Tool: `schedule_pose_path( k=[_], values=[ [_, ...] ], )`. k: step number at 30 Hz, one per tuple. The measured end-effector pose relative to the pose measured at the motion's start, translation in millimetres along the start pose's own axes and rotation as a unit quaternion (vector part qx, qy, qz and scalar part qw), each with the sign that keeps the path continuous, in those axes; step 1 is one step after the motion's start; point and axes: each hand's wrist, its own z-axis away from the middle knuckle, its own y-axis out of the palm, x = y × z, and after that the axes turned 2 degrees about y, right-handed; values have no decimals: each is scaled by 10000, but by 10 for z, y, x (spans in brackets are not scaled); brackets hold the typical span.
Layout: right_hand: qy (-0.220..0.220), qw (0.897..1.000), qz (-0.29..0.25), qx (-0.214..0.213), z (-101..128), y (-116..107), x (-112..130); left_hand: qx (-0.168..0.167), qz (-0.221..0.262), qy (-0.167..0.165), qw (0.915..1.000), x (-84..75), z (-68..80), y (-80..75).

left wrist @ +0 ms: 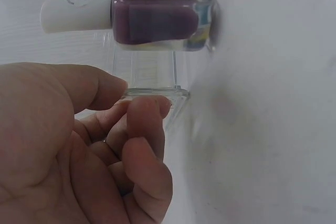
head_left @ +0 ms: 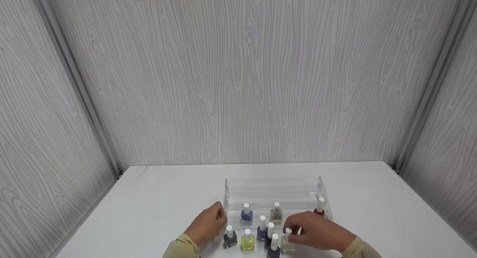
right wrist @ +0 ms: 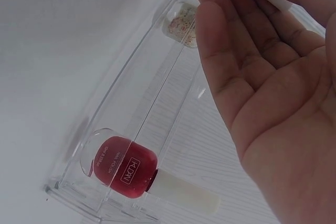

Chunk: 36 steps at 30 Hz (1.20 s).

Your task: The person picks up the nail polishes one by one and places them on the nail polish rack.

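A clear stepped rack [head_left: 272, 183] stands on the table. My left hand [head_left: 207, 223] is at its left end, thumb and fingertips pinching the edge of the side panel, as the left wrist view shows. Between the thumb and fingers of my right hand [head_left: 316, 230] is a pale nail polish bottle [head_left: 287, 247], pinched by its white cap, in front of the rack. On the rack's lower part sit a blue bottle [head_left: 246, 215], a glittery bottle [head_left: 276, 214] and, toward the right end, a red nail polish bottle [right wrist: 126, 166].
In front of the rack stand a dark purple bottle [head_left: 230, 240], a yellow bottle [head_left: 248, 243] and several dark blue ones, including one [head_left: 274, 252] closest to me. A white table [head_left: 167, 191] extends to both sides, with wood-grain panels [head_left: 238, 82] around it.
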Motion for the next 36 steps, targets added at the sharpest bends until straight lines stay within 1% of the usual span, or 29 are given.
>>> schedule_pose_path(
  k=[2, 5, 9, 14, 22, 32, 36],
  values=[
    [61, 10000, -10, 8, 1, -7, 2, -14, 8, -1, 10000, -7, 0, -2],
    [96, 10000, 17, -17, 4, -24, 12, -21, -53, 84, 9999, -1, 1, -1],
    [81, 9999, 80, -97, 13, -45, 23, 1, -99, 149, 9998, 14, 2, -1],
    [174, 9998, 37, -133, 29, -93, 23, 18, -64, 92, 9999, 12, -5, -2],
    [121, 9995, -61, -297, 95, -185, 15, 16, -41, 59, 10000, -1, 4, -3],
    [-6, 9969, 206, -758, 157, -312, 92, -22, 39, -29, 10000, -13, 3, 5],
    [-230, 9938, 201, -1068, 173, -357, 104, -31, 41, 32, 10000, 2, 1, 11]
  ],
)
